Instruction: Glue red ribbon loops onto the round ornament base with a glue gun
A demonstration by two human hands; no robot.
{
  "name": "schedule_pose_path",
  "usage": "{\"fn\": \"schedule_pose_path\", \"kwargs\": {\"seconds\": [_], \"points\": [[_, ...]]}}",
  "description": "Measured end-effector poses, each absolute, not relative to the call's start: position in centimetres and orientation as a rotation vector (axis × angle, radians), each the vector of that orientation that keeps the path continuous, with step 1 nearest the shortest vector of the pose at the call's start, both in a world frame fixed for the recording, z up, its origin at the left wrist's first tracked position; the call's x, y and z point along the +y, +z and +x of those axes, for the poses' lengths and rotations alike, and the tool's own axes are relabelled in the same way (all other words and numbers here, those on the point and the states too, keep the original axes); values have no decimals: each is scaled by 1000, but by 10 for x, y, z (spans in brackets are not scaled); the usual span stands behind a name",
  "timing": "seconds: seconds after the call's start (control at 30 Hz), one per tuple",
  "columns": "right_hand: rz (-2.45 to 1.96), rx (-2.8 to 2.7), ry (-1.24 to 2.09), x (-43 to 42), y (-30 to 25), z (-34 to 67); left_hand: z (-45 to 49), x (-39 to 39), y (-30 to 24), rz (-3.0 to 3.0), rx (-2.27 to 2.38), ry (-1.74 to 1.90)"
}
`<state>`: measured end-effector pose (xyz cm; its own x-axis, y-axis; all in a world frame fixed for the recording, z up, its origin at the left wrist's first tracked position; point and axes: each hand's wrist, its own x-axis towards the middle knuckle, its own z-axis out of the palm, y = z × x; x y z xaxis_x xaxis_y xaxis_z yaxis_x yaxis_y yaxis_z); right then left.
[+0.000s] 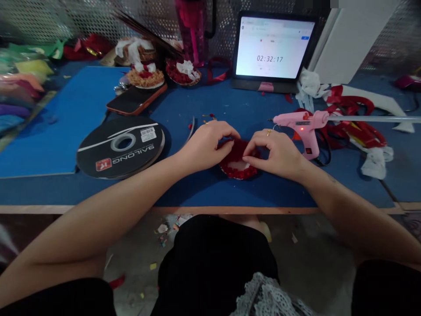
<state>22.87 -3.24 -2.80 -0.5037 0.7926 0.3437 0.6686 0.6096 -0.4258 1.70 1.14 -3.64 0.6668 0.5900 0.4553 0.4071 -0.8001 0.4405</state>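
A small round red ribbon rosette with a white centre [237, 166] lies on the blue table [82, 118] near its front edge. My left hand [205, 145] curls over the rosette's left and upper side, fingers closed on it. Pinching its right edge, my right hand [279, 153] also has its fingers pressed together on the rosette. Both hands wear a ring. Much of the rosette's upper half is hidden under my fingers.
A pink glue gun [304, 125] stands just right of my right hand, with red ribbon [355, 127] behind it. A black ribbon spool [121, 147] lies at left, a phone [136, 98] behind it. A tablet [274, 48] and finished rosettes [146, 77] stand at the back.
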Motion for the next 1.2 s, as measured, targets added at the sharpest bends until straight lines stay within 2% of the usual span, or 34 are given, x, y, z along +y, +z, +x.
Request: {"fn": "schedule_pose_path", "kwargs": {"seconds": [1.2], "points": [[-1303,-2412,240,-37,-23,222,20,12,-40,2567,768,797]]}}
